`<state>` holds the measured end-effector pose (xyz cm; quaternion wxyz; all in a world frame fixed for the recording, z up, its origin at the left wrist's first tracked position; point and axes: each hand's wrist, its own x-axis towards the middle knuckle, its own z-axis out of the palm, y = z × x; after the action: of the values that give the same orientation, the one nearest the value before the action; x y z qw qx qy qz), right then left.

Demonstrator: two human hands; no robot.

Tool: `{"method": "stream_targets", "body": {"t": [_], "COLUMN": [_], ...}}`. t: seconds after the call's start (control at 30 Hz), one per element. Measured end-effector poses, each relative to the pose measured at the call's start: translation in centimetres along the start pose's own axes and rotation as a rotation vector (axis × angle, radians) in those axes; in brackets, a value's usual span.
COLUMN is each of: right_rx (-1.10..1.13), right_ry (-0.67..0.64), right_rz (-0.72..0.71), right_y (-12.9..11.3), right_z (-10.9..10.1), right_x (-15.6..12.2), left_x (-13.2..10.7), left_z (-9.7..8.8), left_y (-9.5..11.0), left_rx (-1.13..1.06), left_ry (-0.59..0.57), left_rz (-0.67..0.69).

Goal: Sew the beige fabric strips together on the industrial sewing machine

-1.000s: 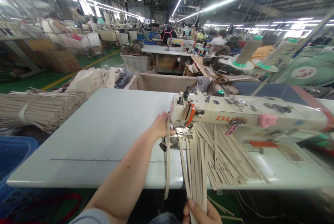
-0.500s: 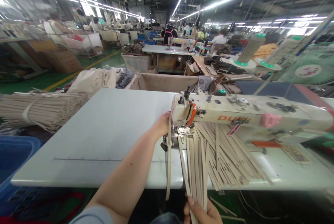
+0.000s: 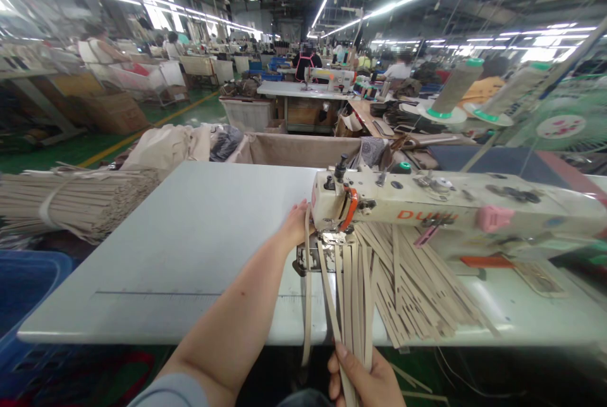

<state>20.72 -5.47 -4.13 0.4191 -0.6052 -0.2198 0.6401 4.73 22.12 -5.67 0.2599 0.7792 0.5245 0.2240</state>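
Note:
My left hand (image 3: 298,224) lies on the table at the left side of the sewing machine head (image 3: 327,201). Its fingers are partly hidden by the machine and a narrow beige strip (image 3: 307,306), which hangs down over the table edge. Below the front edge, my right hand (image 3: 367,378) is closed round a bunch of flat beige strips (image 3: 353,306), thumb on top. These run up to the presser foot (image 3: 334,238); one strip on the left angles apart from the others. More loose strips (image 3: 417,293) lie fanned under the machine arm.
A tied bundle of strips (image 3: 80,198) is at left, above a blue basket (image 3: 33,293). Behind the table (image 3: 180,236) stands a cloth-lined bin (image 3: 298,149). Thread cones (image 3: 458,88) and a green fan (image 3: 564,122) are at right. Other people work farther back.
The left strip of the bunch has shifted slightly left at the presser foot. My right hand has moved a little left and up, still gripping the strips. My left fingers have shifted slightly.

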Motion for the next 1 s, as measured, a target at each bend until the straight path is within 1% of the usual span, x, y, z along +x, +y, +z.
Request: {"method": "stream_targets", "body": {"t": [0.1, 0.2, 0.3, 0.47, 0.57, 0.77, 1.0], "right_rx": [-0.011, -0.003, 0.015, 0.028, 0.027, 0.005, 0.065], "right_ry": [0.038, 0.055, 0.05, 0.038, 0.025, 0.055, 0.104], "right_rz": [-0.01, -0.011, -0.005, 0.019, 0.006, -0.027, -0.079], "right_y": [-0.4, -0.8, -1.0, -1.4, -1.5, -1.2, -1.0], "right_z": [0.2, 0.5, 0.7, 0.7, 0.6, 1.0, 1.6], "right_x": [0.0, 0.1, 0.0, -0.1, -0.1, 0.4, 0.6], "left_x": [0.1, 0.1, 0.0, -0.3, -0.4, -0.5, -0.4], "left_z": [0.2, 0.3, 0.2, -0.3, -0.4, -0.1, 0.6], "left_y": [-0.1, 0.1, 0.4, 1.1, 1.3, 1.2, 0.7], "left_rx": [0.005, -0.021, -0.021, -0.025, -0.038, -0.072, -0.129], "left_ry": [-0.007, 0.026, 0.06, 0.074, 0.078, 0.134, 0.183], "left_rz": [0.003, -0.001, -0.014, -0.028, -0.024, -0.016, 0.012]}}
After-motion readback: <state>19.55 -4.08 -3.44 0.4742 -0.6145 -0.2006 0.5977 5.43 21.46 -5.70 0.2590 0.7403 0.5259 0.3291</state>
